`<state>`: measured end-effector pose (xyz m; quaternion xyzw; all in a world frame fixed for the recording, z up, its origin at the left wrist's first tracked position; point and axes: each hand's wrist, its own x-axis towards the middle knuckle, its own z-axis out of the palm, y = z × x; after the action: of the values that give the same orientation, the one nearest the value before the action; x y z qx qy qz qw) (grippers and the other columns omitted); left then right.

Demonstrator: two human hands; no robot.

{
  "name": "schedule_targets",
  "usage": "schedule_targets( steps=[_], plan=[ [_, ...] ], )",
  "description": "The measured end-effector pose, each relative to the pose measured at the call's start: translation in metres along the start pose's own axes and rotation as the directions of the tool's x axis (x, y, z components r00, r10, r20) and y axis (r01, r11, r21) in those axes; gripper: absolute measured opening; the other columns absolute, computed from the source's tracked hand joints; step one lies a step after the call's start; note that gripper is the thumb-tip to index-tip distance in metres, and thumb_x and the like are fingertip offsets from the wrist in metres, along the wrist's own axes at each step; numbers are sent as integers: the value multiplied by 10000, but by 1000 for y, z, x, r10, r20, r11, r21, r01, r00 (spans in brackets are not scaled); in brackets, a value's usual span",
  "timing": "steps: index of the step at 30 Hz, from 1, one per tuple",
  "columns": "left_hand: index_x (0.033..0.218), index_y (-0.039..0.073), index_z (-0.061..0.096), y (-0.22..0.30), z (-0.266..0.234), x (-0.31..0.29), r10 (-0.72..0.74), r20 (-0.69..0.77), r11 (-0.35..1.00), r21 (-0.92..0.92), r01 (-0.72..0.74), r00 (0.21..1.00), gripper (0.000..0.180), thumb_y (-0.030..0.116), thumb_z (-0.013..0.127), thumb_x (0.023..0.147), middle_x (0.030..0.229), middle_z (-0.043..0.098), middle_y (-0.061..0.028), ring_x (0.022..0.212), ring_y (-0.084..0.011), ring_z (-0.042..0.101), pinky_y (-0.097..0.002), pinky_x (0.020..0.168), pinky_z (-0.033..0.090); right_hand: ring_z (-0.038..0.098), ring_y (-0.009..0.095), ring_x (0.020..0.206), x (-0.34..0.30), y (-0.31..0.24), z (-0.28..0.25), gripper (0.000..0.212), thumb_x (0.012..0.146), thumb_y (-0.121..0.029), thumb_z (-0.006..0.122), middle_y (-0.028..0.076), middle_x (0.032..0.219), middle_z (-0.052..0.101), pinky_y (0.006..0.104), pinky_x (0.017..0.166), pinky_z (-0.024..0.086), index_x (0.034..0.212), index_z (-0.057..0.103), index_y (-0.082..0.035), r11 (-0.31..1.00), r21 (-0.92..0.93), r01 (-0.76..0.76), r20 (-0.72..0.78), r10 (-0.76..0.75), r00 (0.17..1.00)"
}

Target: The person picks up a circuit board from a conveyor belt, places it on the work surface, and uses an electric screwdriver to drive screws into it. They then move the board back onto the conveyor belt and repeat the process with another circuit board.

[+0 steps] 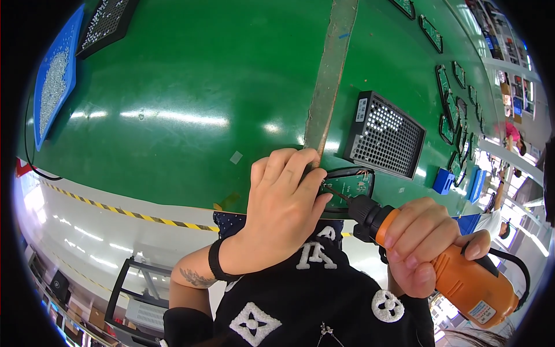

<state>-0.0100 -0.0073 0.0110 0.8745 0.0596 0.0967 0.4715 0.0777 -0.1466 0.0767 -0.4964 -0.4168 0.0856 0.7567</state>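
Note:
A green circuit board [354, 184] in a black frame lies at the near edge of the green table. My left hand [284, 202] is closed over its left end, with thumb and forefinger close together by the tool's tip. Those fingers cover that end of the board, so any small part between them is hidden. In my right hand [421, 243] is an orange and black electric screwdriver [471, 283], gripped around its body and tilted. Its thin bit points left and reaches the board beside my left thumb.
A black perforated tray [387, 139], partly filled with small shiny pieces, stands beyond the board. Several framed boards [448, 110] lie at the right. At far left are a blue tray [55, 87] of small pieces and another black tray [107, 26]. A worn strip [329, 75] crosses the table.

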Motion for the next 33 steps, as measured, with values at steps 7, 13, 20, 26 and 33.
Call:
schedule_targets(
  steps=[7,13,20,26,33],
  plan=[
    [930,56,616,-2,0,-1,-5,6,1000,-3,5,1000,366,64,760,594,1081,535,-61,993,-268,492,-372,825,333,516,160,417,6,7,14,449,752,-6,598,47,590,518,284,383,471,1098,329,-103,992,-125,-5,80,15,997],
    [953,40,591,5,-5,2,17,-8,999,29,-17,1000,377,77,742,609,1059,499,-68,985,-264,484,-380,814,345,536,219,434,14,2,12,537,700,74,637,91,593,551,356,419,498,1093,326,-118,994,-103,-32,110,43,993],
    [958,54,564,21,-6,-3,-15,47,995,95,11,999,346,74,723,651,966,536,-75,909,-261,515,-356,767,388,526,187,433,3,-11,-7,487,728,51,610,73,589,538,328,389,477,1104,331,-78,987,108,119,-124,-105,987],
    [951,38,552,29,-55,53,-103,504,965,-157,208,857,266,75,699,732,777,592,-92,646,-207,567,-305,570,456,467,139,406,-15,-66,-52,405,770,-18,573,31,564,476,257,398,448,1091,331,-73,915,-76,396,-493,-379,783],
    [1058,-20,519,-22,-41,308,-253,293,840,-405,360,922,353,131,699,794,770,599,-63,602,-107,551,-243,504,443,464,136,421,-38,-78,-67,375,782,-41,560,20,557,442,237,414,429,1060,313,-89,936,-184,300,-653,-344,675]
  ],
)
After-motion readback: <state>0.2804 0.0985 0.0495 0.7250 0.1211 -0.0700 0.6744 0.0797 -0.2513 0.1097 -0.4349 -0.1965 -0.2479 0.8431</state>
